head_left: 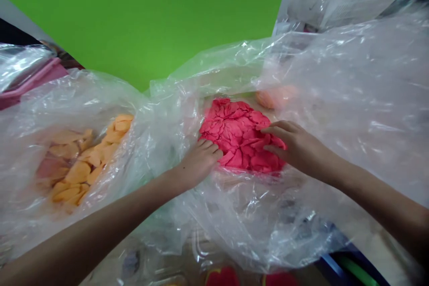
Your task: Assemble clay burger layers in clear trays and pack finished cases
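Note:
A heap of red, thin, petal-like pieces [234,132] lies in the opening of a large clear plastic bag [248,205]. My left hand [201,161] rests at the heap's lower left edge with its fingers curled down; what they hold, if anything, is hidden. My right hand [290,145] reaches onto the heap's right side. Its fingers and thumb are apart and touch the red pieces.
Orange petal-like pieces [87,161] lie in another clear bag [110,94] at left. A peach-coloured bundle [275,97] shows behind the red heap. Around these are a green wall [150,18], a pink tray edge [36,80] and a white basket [345,2].

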Demonstrator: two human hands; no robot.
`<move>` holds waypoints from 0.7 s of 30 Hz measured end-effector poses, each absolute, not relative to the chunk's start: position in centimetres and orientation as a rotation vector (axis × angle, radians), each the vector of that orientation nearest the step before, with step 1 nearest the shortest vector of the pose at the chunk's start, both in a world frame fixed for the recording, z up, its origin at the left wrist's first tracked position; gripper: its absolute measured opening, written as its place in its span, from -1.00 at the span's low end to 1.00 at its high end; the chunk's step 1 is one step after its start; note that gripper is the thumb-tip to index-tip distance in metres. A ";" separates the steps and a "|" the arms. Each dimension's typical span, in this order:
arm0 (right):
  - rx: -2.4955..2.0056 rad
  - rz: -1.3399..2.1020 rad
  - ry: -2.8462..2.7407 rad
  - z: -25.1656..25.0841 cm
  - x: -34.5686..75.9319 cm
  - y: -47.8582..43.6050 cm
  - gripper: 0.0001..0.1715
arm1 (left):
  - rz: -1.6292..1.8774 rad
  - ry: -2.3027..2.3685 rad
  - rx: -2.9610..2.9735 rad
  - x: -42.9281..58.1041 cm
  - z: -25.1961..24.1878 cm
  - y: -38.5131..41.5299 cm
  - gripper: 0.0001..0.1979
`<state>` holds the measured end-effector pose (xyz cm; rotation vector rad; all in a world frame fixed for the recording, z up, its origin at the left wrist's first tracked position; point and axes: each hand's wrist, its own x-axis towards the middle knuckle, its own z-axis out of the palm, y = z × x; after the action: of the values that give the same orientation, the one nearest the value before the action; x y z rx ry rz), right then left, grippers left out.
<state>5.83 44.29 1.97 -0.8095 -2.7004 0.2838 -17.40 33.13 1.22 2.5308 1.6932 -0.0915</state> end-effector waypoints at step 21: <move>-0.710 0.583 -2.154 10.7 2.1 35.7 -0.48 | 0.938 1.404 1.239 -11.5 14.5 32.3 -0.31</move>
<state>2.13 35.66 10.68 -0.7097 -2.1542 0.5833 -11.45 32.30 14.51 1.2393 1.4036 0.9377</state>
